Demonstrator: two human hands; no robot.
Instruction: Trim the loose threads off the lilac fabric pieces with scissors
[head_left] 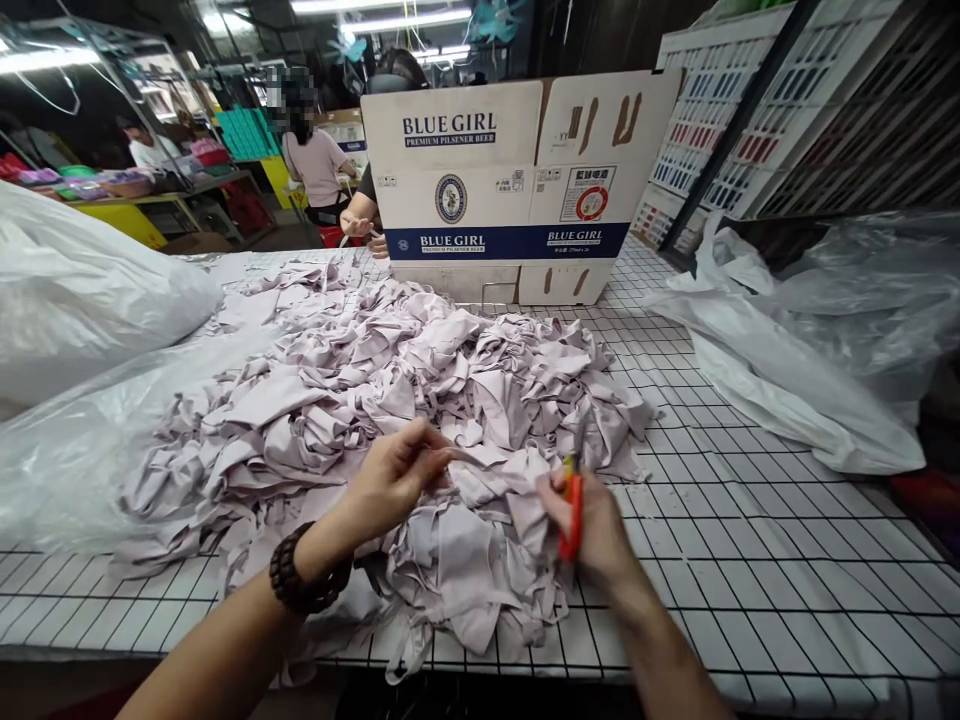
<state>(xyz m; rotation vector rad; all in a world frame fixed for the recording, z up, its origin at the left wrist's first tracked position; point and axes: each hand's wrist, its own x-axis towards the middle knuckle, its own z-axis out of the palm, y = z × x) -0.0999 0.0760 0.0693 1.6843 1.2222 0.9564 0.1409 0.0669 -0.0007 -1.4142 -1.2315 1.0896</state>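
Note:
A large heap of pale lilac fabric pieces (315, 400) with thin straps covers the middle of the table. My left hand (401, 470), with a dark beaded bracelet on its wrist, pinches the edge of one fabric piece (484, 470) over the front of the heap. That piece stretches across to my right hand (589, 520). Scissors with red handles (572, 515) are held in my right hand, blades pointing away from me. Motion blurs the right hand, and I cannot tell whether the blades are apart.
Behind the heap stands a white beer carton (457, 170) on the grid-patterned table (735, 560). Clear plastic bags lie left (90, 300) and right (810, 360). Another person's hands (365, 225) show beside the carton. Further back is a person in a pink top (319, 165). Stacked white crates (720, 110) stand at right.

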